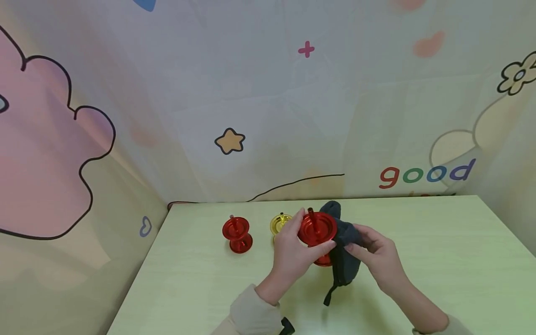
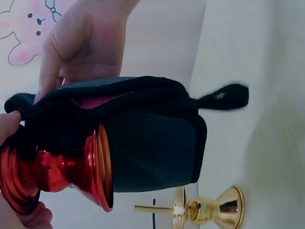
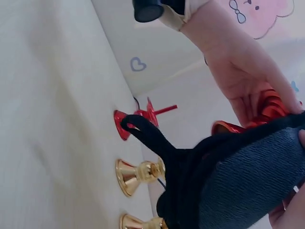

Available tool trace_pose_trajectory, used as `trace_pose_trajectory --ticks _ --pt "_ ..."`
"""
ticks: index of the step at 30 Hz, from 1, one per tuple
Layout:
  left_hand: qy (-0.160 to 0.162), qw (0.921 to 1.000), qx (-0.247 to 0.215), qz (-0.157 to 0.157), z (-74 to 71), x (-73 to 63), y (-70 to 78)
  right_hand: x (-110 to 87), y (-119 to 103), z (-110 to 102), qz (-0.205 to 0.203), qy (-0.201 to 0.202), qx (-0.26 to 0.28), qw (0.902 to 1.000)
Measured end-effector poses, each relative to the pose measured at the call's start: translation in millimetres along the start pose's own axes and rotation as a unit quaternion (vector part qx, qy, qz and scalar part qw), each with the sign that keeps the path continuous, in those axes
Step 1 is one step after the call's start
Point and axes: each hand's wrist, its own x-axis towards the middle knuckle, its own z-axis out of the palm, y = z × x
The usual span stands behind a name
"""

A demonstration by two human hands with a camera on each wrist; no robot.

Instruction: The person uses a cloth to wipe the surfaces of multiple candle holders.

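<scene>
Two hands are at work above one pale table (image 1: 188, 288), and four candle-holder-like stands can be counted in all: two red and two gold. The left hand (image 1: 291, 249) curls its fingers and thumb round one red stand (image 1: 318, 229), which is raised off the tabletop with its single peg pointing up. The right hand (image 1: 381, 260) pinches one dark pouch-like cloth piece (image 1: 346, 260) between thumb and fingers, holding it against the side of that stand. The piece has black edging, one loop (image 2: 226, 97) at its end nearer the person and a little reddish lining (image 2: 102, 101) showing at its opening. The other red stand (image 1: 238, 235) stands upright on the table, well to the left of the hands. One gold stand (image 1: 276, 223) is on the table just behind the left hand, partly covered by it; the second gold stand (image 3: 134, 223) shows clearly only from the right wrist, near the first. Behind the table hangs one printed backdrop (image 1: 268, 93) with one orange star (image 1: 230, 141) and one word, "good" (image 1: 427, 173)
</scene>
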Motion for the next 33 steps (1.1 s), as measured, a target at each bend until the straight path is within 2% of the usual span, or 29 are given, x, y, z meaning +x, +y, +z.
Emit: trace_pose_trajectory --ticks 6,9,14,18,23,28,33 --pt "0.002 0.9985 -0.054 0.0 -0.4 -3.3 2.9 -6.3 4.9 7.9 -0.076 -0.024 -0.054 0.9954" --pt "0.005 0.9973 -0.073 -0.006 0.2 -3.5 2.4 -9.8 5.8 8.4 -0.096 -0.06 -0.048 0.9924" --pt "0.007 0.9954 -0.094 -0.019 0.4 -4.9 1.7 -10.9 5.5 8.0 -0.096 -0.095 -0.007 0.9908" --pt "-0.001 0.9913 -0.128 -0.029 0.0 -6.6 1.7 -10.4 3.0 9.8 -0.07 -0.076 -0.001 0.9947" --pt "-0.012 0.9838 -0.172 -0.05 -0.6 -8.1 2.1 -9.7 2.1 11.8 -0.046 -0.048 -0.027 0.9975" --pt "-0.028 0.9764 -0.204 -0.064 -1.6 -9.3 2.7 -11.1 7.6 13.0 -0.064 -0.04 -0.056 0.9956" --pt "-0.045 0.9757 -0.204 -0.065 -2.0 -10.1 2.2 -13.2 13.7 11.0 -0.093 -0.034 -0.074 0.9924"
